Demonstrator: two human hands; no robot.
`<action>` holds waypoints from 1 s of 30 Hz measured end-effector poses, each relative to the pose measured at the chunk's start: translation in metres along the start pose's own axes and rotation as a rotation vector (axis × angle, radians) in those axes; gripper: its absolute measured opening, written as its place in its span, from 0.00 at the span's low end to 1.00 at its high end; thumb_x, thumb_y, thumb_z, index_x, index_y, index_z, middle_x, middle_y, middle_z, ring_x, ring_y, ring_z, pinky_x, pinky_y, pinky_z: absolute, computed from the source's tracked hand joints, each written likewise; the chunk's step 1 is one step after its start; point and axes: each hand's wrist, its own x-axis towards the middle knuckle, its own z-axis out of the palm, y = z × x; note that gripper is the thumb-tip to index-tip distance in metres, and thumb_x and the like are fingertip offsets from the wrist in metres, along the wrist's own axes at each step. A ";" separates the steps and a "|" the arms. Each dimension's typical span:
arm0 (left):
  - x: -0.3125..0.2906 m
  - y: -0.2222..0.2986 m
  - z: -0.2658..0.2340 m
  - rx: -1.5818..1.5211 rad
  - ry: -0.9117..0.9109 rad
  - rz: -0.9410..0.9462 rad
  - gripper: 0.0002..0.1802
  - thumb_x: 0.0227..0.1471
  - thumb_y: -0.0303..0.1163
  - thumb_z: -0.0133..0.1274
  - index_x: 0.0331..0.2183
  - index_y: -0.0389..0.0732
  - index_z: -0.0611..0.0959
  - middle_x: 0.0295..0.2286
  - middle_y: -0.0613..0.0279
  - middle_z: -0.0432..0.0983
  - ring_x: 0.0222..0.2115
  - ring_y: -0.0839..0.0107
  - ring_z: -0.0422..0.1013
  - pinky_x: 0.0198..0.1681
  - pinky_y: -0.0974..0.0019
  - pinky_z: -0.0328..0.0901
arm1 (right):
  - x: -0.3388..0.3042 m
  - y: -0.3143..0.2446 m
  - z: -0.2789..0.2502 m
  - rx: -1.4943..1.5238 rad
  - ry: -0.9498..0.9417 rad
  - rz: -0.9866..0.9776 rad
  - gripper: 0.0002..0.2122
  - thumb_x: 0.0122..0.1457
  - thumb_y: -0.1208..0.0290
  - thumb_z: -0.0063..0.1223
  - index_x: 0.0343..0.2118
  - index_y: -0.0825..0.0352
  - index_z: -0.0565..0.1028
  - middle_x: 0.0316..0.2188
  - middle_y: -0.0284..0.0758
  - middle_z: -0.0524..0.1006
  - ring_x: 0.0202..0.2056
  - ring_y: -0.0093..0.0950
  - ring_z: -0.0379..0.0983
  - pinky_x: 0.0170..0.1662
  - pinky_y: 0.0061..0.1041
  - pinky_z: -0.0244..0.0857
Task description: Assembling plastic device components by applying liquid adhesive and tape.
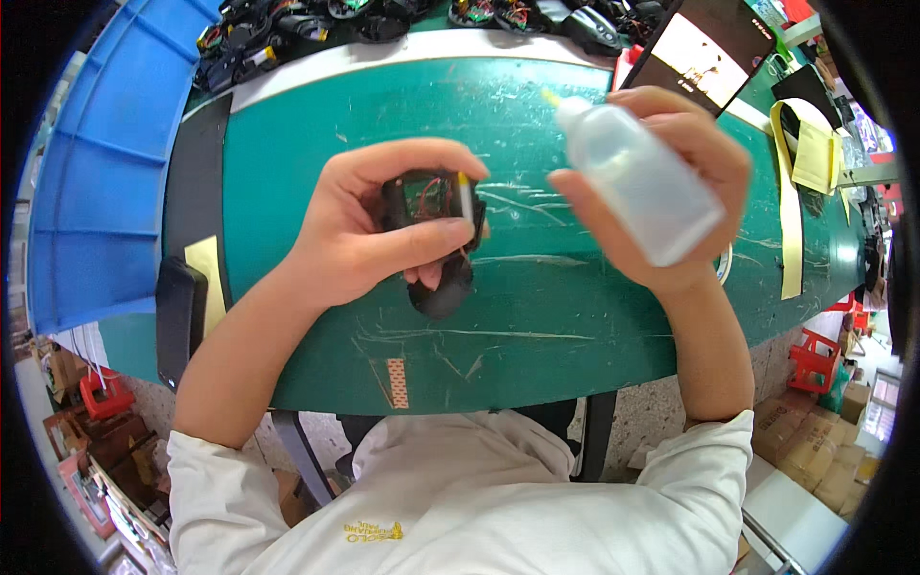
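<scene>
My left hand [355, 220] is closed around an opened black mouse-shaped device [414, 192]. Inside its shell show a green circuit board, thin red wires and a silver cell with a yellow end [467, 199], on which my thumb rests. A rounded black shell part [443, 287] hangs below my fingers; whether it is attached, I cannot tell. My right hand [685, 182] grips a translucent white squeeze bottle [637, 177], slightly blurred. The bottle is tilted, its yellow-tipped nozzle pointing up and left, apart from the device.
A green work mat [498, 355] covers the table. Piled black devices with bare boards [517, 14] line the far edge. A blue crate [101, 182] stands left, a dark phone-like object [180, 311] near it. A lit screen [704, 53] leans at the back right. A perforated strip [397, 383] lies near the front.
</scene>
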 end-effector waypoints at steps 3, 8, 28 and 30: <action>0.008 -0.012 -0.005 0.098 -0.060 0.071 0.32 0.43 0.22 0.65 0.51 0.34 0.74 0.39 0.53 0.78 0.36 0.71 0.77 0.39 0.70 0.72 | 0.001 -0.011 -0.005 0.049 0.042 0.123 0.29 0.46 0.66 0.72 0.46 0.72 0.67 0.42 0.46 0.75 0.39 0.30 0.76 0.38 0.23 0.72; 0.005 -0.005 0.003 0.160 -0.180 0.018 0.44 0.35 0.18 0.70 0.56 0.33 0.70 0.49 0.58 0.71 0.48 0.71 0.71 0.52 0.66 0.68 | -0.010 -0.046 -0.014 0.209 0.083 0.670 0.43 0.43 0.34 0.63 0.47 0.75 0.67 0.38 0.45 0.75 0.29 0.20 0.74 0.20 0.13 0.67; 0.007 -0.009 0.001 0.115 -0.224 0.033 0.40 0.39 0.16 0.67 0.56 0.34 0.71 0.49 0.60 0.72 0.49 0.73 0.69 0.53 0.68 0.65 | -0.017 -0.055 -0.006 0.230 -0.094 0.762 0.38 0.48 0.44 0.65 0.51 0.74 0.66 0.48 0.46 0.70 0.46 0.38 0.77 0.30 0.19 0.77; 0.008 -0.011 0.001 0.109 -0.227 0.041 0.40 0.39 0.16 0.67 0.56 0.34 0.71 0.49 0.60 0.72 0.49 0.73 0.69 0.53 0.68 0.65 | -0.017 -0.055 -0.005 0.235 -0.084 0.781 0.38 0.49 0.44 0.65 0.51 0.73 0.66 0.48 0.46 0.70 0.46 0.38 0.77 0.30 0.19 0.77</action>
